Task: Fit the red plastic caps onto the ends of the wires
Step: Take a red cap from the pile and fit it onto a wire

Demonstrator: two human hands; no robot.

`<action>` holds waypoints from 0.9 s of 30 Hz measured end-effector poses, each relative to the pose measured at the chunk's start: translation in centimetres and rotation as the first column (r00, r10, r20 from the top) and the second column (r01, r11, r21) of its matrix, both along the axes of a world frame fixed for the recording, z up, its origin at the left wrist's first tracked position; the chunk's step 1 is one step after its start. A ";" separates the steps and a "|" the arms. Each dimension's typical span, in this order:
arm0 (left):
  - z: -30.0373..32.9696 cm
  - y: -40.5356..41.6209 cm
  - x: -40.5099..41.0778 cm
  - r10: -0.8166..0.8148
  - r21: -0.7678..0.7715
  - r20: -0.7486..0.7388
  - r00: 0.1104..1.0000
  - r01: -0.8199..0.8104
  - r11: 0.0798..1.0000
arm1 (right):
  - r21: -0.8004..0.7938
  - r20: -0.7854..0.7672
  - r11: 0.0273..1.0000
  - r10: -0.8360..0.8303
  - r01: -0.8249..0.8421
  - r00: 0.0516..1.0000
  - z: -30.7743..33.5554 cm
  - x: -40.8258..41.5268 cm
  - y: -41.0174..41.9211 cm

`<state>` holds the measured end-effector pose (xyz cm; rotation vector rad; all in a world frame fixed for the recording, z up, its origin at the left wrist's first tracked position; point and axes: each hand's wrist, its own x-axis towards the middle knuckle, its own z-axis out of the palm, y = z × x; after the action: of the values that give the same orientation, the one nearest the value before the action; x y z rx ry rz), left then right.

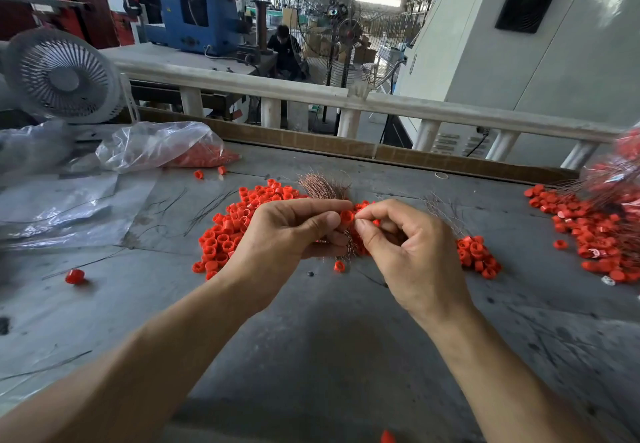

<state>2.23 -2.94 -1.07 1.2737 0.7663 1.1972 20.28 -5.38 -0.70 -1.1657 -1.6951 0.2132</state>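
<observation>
Red cap (346,216), pinched at mid-desk between thumb and forefinger of the left hand (294,231); same hand also clutching a bundle of copper wires (325,184), brush end fanning out on the far side. Right hand (408,252) closed in a fine fingertip grip right at the cap's mouth, apparently on a single wire end, too thin to make out for certain.

Step in hand, by the look of it: threading one wire into one cap. Next move likely calls for a straight push along the cap's axis, then seating it firmly without bending the strand.

Loose caps heaped in a pile (228,231) left of the hands on the grey desk (329,338); smaller cluster (478,255) just right; finished-looking capped wires (602,234) at far right. Plastic bag (156,144) of more caps at far left.
</observation>
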 end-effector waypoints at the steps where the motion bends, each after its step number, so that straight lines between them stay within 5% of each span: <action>1: 0.0 0.0 0.0 -0.001 -0.004 0.003 1.000 0.001 1.000 | 0.001 0.003 1.000 0.000 0.000 1.000 0.0 0.0 0.0; 17: 0.1 0.0 0.2 -0.036 -0.033 0.069 0.997 0.039 0.999 | -0.099 -0.052 0.993 0.063 -0.068 0.997 -0.3 0.2 0.2; 27: -0.4 0.5 0.0 -0.089 0.050 0.128 0.988 0.084 0.995 | -0.224 -0.254 0.932 0.227 -0.286 0.940 -1.0 -0.3 0.3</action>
<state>2.23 -2.46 -1.43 1.2393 0.5868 1.2194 20.03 -5.09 -1.66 -1.0540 -1.6467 0.7234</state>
